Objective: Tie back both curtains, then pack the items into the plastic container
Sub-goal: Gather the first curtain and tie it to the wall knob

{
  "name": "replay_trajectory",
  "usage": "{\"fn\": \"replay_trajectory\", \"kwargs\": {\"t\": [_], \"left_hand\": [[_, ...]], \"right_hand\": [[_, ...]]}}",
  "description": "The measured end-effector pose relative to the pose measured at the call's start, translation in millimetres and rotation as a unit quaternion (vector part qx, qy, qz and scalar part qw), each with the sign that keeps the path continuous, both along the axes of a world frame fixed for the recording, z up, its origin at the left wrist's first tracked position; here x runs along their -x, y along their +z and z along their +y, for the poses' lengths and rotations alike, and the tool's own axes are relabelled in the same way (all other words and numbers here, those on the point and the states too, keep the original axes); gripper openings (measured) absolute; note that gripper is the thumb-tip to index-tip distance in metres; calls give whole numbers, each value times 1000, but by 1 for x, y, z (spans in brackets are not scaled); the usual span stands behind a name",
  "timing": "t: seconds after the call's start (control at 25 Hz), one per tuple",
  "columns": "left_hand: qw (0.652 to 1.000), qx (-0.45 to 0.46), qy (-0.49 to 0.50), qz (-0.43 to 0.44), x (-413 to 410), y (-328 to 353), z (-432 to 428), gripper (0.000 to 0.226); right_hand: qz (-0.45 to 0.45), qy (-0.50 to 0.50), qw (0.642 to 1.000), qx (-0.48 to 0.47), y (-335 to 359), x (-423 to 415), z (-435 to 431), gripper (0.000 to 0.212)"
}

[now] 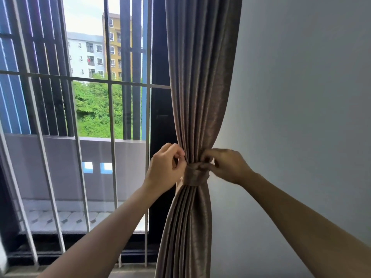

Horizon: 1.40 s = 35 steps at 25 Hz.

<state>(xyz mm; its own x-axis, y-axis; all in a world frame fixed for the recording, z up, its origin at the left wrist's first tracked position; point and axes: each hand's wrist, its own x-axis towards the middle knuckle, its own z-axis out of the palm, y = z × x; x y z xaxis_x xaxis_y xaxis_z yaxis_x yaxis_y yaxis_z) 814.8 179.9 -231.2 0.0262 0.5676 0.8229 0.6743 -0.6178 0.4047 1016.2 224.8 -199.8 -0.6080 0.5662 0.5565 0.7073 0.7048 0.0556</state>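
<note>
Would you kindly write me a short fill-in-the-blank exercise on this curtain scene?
A fabric tie-back is wrapped around the gathered ____. Of the left hand and right hand, the ____ one is nearer the wall. White bars stand across the ____.
Missing words: curtain; right; window.

A plain grey-white wall (pixel 301 97) filled the right side. Left of it, daylight came through a white-barred window grille (pixel 110 117). Outside lay a balcony with a grey parapet (pixel 60 157) and tiled floor (pixel 66 219). Beyond stood dark vertical slats (pixel 60 109), green trees (pixel 94 113) and apartment blocks (pixel 86 55).
</note>
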Motion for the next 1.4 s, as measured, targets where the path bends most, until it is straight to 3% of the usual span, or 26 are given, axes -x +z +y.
{"fn": "replay_trajectory", "kwargs": {"t": [0.08, 0.12, 0.16, 0.24, 0.36, 0.48, 0.56, 0.68, 0.76, 0.84, 0.92, 1.04, 1.28, 1.4], "left_hand": [[998, 45, -8, 33, 11, -7, 7, 14], [995, 67, -16, 66, 15, -10, 10, 18], [993, 77, -21, 93, 20, -10, 13, 21], [988, 60, -11, 138, 29, -8, 19, 24], [977, 29, 53, 204, 31, -4, 23, 20], [944, -16, 99, 316, 31, 6, 25, 10], [930, -37, 118, 345, 42, 15, 32, 9], [951, -35, 150, 270, 52, 16, 37, 12], [979, -39, 154, 127, 50, 2, 35, 11], [993, 0, 121, 13, 48, -22, 31, 14], [993, 103, 52, 18, 46, -51, 28, 16], [970, 239, -26, 40, 34, -82, 23, 21], [966, 242, 57, 67, 9, -78, 21, 44], [959, 245, 108, 88, -5, -77, 23, 40]], "right_hand": [[193, 49, 980, -8, 7, 0, 2, 5], [241, 57, 969, -5, 10, -3, 2, 3], [228, 50, 972, 1, 10, -7, 4, 4], [81, 14, 996, 38, 2, -15, 7, 12], [-93, -51, 990, 95, -25, -18, 12, 30], [-94, -84, 991, 54, -33, -6, 21, 27], [-95, -92, 991, 29, -26, 3, 25, 24], [49, -53, 997, -9, -11, 14, 21, 22], [164, -9, 986, -29, 0, 16, 17, 25], [165, 5, 986, 10, -1, 12, 14, 39], [102, -29, 990, 89, -27, 7, 12, 46], [61, -111, 970, 208, -86, 8, 6, 38], [158, -193, 946, 205, -101, 37, 3, 28], [98, -197, 952, 213, -101, 39, 11, 22]]}}
